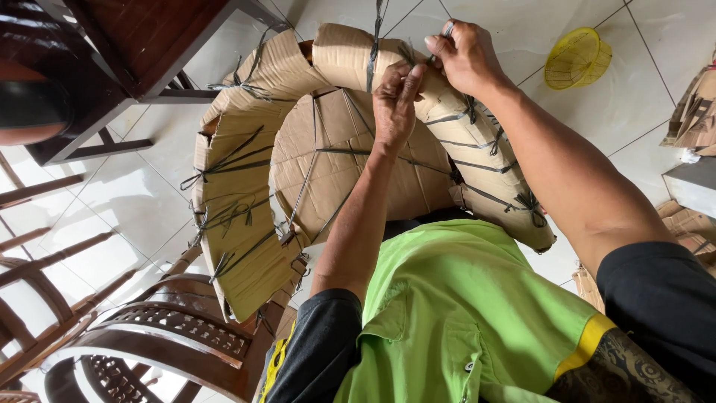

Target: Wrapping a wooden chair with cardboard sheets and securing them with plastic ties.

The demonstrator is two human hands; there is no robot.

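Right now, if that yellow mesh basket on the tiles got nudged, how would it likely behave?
The yellow basket looks like thin open mesh, so probably light and springy. It lies tilted on its rounded side, so it may roll or rock. The glossy floor tiles would likely let it skid.

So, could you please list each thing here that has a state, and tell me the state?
cardboard-wrapped curved piece: fully covered in cardboard, bound with dark straps.
dark straps: tied in knots, ends loose.
left hand: closed, pinching a strap on the cardboard.
right hand: closed on a small thin item at the same spot; what it is cannot be told.
yellow basket: lying on its side on the tiled floor.
carved wooden chair: unwrapped, bare wood.
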